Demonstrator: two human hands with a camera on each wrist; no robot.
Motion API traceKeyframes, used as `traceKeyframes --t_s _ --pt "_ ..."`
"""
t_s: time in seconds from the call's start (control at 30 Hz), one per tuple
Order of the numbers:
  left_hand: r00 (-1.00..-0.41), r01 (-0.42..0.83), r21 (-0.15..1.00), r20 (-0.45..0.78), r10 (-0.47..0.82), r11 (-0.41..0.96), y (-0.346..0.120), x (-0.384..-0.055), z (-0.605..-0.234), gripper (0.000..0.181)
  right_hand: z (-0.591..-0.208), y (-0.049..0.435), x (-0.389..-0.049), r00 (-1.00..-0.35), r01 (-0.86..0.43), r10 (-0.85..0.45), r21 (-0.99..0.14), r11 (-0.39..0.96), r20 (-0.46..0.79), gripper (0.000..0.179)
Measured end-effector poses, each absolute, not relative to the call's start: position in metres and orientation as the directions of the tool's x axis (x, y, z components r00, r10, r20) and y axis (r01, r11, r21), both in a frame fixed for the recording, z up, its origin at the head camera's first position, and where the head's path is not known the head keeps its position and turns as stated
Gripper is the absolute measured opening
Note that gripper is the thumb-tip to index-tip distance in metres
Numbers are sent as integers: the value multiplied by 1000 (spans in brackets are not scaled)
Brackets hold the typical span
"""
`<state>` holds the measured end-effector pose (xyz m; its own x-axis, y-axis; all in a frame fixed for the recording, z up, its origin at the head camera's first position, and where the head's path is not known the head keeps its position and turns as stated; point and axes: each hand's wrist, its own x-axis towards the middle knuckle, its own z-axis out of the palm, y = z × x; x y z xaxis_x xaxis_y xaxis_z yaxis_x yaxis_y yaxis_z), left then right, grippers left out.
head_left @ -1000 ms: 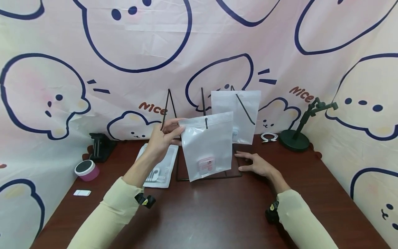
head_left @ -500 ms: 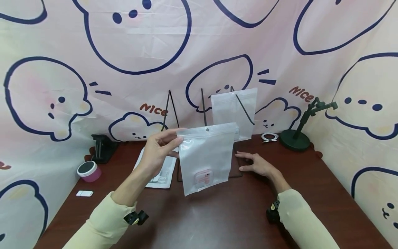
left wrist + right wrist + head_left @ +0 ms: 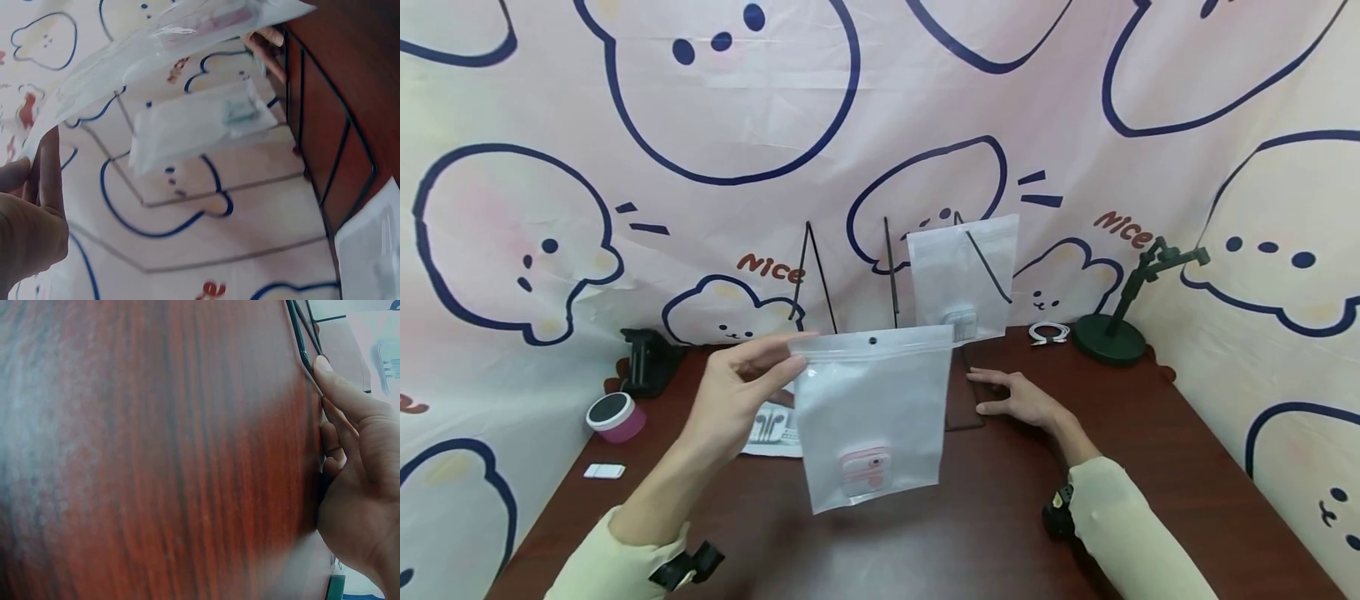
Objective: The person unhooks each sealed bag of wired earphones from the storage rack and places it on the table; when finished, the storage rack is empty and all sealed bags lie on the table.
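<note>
We see a pale cartoon cloth (image 3: 737, 108) filling the bkgd w/ navy outlines; below it we've a dark brown surface (image 3: 887, 567); toward its rear stands a black wire rack (image 3: 890, 267); in front of the rack we have the front bag (image 3: 874, 408), white & zip-topped, held up over the surface, slightly tilted, hang hole top centre; the back bag (image 3: 951, 279) hangs at the rack's right side, a small item showing low inside; the flat bag (image 3: 369, 244) lies by the rack's left side, partly hidden in the head view. Our left hand (image 3: 737, 387) pinches the front bag's top left corner btwn thumb & fingers; our right hand (image 3: 1018, 398) has thumb & fingers spread, tips touching the rack's base at right, grasping nothing; we've a green stand (image 3: 1112, 333) rear right & a black stand (image 3: 647, 362) rear left; nr the latter, a pink tub (image 3: 617, 418) w/ dark top; then a coiled white cable (image 3: 1040, 339) beside the green stand; a pink case (image 3: 867, 471) low in the front bag; lastly a small white block (image 3: 604, 472) nr the tub.
</note>
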<state>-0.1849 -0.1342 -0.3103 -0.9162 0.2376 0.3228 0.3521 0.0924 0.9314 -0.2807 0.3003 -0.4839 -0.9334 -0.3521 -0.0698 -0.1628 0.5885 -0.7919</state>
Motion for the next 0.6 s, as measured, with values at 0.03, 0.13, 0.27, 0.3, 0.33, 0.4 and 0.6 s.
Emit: traceKeyframes --t_s 0.03,0.13,0.27,0.3,0.33,0.4,0.6 --pt "-918 356 930 329 224 93 -140 -183 -310 33 -484 300 -281 -931 -170 -359 -792 586 -66 64" --pt "-916 370 927 353 191 63 -157 -176 -308 32 -484 299 -280 -929 -186 -367 -792 581 -51 63" --pt "-908 400 917 394 141 13 -182 -169 -307 30 -485 300 -280 -926 -199 -375 -797 570 -37 63" --pt "-905 409 912 407 123 -7 -188 -168 -306 30 -484 300 -280 -925 -207 -380 -797 567 -30 63" --pt "-899 426 905 425 106 -16 -195 -167 -306 29 -484 300 -280 -923 -209 -383 -798 566 -29 63" --pt "-891 445 894 448 69 -53 -209 -165 -305 28 -485 300 -281 -922 -209 -387 -799 563 -32 63" --pt "-911 412 908 406 -77 -82 -251 -164 -304 31 -485 300 -282 -926 -190 -374 -794 577 -50 63"
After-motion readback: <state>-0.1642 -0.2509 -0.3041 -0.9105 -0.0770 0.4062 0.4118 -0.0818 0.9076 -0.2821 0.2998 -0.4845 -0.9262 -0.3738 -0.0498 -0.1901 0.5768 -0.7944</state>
